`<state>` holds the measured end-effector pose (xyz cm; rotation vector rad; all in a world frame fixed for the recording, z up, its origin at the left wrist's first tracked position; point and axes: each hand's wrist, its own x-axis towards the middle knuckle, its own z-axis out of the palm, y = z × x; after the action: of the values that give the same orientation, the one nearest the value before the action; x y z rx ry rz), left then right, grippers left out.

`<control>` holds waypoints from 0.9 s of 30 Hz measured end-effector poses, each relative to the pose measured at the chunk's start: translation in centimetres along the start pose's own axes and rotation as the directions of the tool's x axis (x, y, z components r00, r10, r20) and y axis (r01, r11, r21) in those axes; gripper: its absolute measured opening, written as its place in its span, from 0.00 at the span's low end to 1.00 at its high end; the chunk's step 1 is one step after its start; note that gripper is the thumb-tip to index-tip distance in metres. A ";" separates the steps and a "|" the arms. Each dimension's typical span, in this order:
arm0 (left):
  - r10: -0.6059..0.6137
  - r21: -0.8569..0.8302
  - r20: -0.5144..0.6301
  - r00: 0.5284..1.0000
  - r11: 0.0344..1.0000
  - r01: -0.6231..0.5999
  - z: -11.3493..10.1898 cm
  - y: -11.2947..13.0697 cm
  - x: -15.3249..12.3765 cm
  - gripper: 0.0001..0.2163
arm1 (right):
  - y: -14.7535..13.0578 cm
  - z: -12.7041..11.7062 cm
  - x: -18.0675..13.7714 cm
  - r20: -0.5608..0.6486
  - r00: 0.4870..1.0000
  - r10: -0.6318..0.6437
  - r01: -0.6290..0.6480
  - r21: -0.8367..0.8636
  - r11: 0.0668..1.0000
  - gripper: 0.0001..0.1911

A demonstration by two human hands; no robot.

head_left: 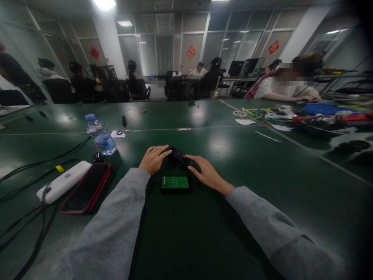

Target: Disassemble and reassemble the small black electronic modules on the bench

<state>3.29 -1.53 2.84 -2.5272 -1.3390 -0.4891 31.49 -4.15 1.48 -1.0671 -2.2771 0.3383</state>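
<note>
Black case (178,156) beyond green circuit board (175,182)
Left hand (153,158), right hand (207,174) loosely curved, fingertips at its ends, firm grip unclear

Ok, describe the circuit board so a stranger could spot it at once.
On the dark green table, find the two grey sleeves. Between them, in a black case, lies the circuit board, its bright green face unlike the dark device beyond it.

Dim overall; ceiling light (105,3) blown out; glare on tabletop (233,171); edges stretched, soft.
</note>
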 end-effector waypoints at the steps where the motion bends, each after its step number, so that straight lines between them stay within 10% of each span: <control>1: 0.018 -0.005 -0.023 1.000 1.000 -0.018 0.2 -0.2 0.0 0.24 | 0.0 0.0 0.0 -0.005 1.000 0.003 -0.003 -0.002 1.000 0.24; 27: -0.038 -0.151 -0.168 0.985 0.988 0.012 1.5 0.3 0.1 0.24 | -1.1 0.3 -0.2 -0.062 0.996 -0.071 0.057 -0.200 0.978 0.23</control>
<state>3.89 -1.12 1.44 -2.5197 -1.3166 -0.8204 30.73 -4.96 1.66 -1.0816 -2.3131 0.0478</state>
